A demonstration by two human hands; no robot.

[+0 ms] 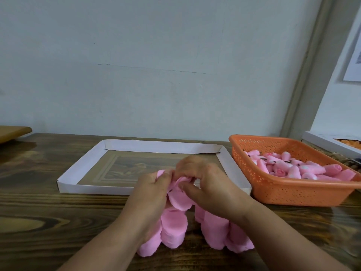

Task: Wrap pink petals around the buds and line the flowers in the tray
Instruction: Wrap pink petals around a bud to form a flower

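Both the left hand (154, 184) and right hand (203, 180) curl their fingers round a pink petal (180, 194), probably wrapping a hidden bud, with spare petals (173, 229) beneath them and the tray (156, 146) just beyond for lining flowers.

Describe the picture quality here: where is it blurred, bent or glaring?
Head view: soft, even light, no hard glare; the left hand and right hand look slightly smeared over the pink petals; wide-angle bending tilts the door frame and bows the white tray rim; the orange basket holes stay fairly crisp.
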